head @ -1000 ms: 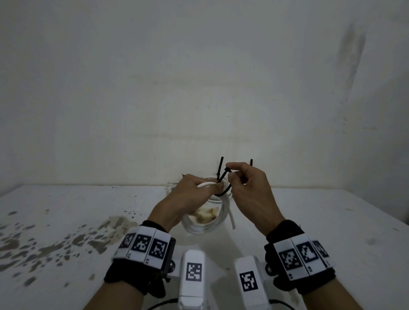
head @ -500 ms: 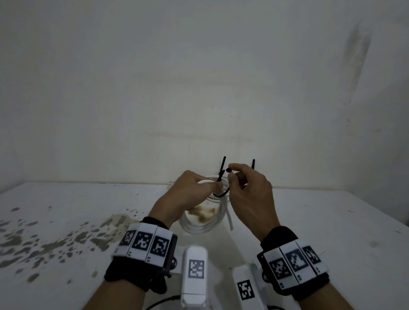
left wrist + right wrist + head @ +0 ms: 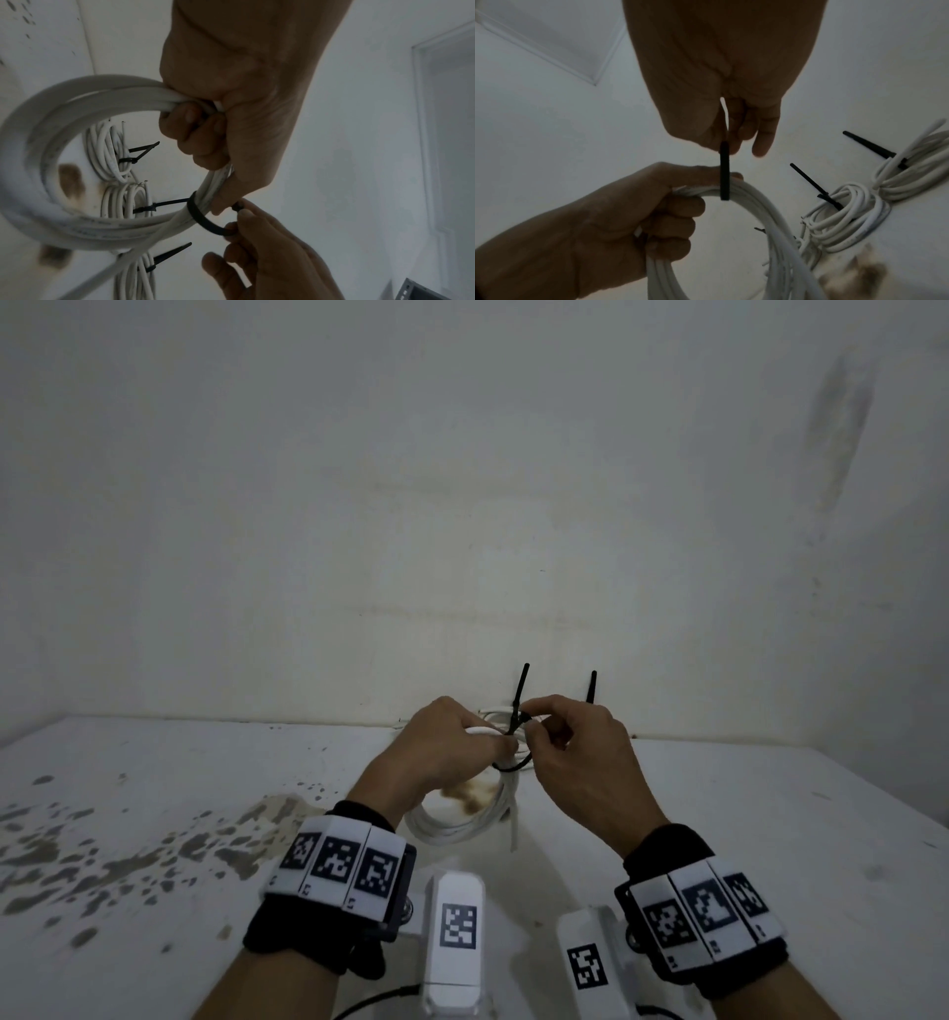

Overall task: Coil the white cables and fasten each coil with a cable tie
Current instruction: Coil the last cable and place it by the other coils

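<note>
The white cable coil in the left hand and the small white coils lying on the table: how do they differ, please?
The held white cable coil is larger; its black cable tie loops loosely, pinched by the right hand. The tabletop coils are smaller, their ties cinched with tails protruding. The left hand lifts one; the others lie flat. All are white.

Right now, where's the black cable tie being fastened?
Centre of the head view: cable tie looped around the held coil, between left hand and right hand.

Dim flat light, wrist views dark and soft, edges warped
</note>
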Demonstrator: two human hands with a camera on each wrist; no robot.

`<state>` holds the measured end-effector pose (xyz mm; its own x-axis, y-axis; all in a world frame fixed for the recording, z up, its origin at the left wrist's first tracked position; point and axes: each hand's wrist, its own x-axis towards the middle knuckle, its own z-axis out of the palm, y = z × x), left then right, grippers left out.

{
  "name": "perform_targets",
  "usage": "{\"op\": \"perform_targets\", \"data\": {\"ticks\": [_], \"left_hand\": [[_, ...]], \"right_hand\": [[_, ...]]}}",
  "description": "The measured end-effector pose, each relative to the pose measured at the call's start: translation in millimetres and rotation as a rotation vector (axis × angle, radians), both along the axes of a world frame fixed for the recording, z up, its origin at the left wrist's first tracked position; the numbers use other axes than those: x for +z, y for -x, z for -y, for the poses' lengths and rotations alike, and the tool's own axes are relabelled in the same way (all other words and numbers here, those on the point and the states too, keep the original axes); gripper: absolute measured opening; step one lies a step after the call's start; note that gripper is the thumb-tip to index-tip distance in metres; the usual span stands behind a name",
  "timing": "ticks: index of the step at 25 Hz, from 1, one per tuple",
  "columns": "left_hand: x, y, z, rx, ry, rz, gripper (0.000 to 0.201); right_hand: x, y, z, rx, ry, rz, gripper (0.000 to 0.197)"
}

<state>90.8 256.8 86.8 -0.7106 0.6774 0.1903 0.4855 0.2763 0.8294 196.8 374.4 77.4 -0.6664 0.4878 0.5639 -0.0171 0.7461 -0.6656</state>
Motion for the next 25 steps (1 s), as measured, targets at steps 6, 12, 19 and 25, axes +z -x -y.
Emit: {"op": "perform_targets", "data": {"ticks": [6, 12, 19, 25], "left_hand": [[9.9, -6.2, 8.0, -0.108, -0.049, 0.101, 0.020], [-0.6, -11.2, -3.6, -0.044, -0.199, 0.252, 0.025], [-10.0, -8.6, -7.2, 0.024, -0.388, 0.304, 0.021], [-10.0, -9.2, -9.9, 0.068, -0.508, 0.352, 0.023]], "right_hand": [[14.1, -12.6, -2.3, 0.278, 0.506, -0.033, 0.007], [21.5, -12.8, 0.7, 0.006, 0.148, -0.225, 0.009], [27.4, -12.8, 10.9, -0.060, 0.110, -0.324, 0.016], [29.7, -13.2, 23.2, 0.007, 0.117, -0.346, 0.019]]}}
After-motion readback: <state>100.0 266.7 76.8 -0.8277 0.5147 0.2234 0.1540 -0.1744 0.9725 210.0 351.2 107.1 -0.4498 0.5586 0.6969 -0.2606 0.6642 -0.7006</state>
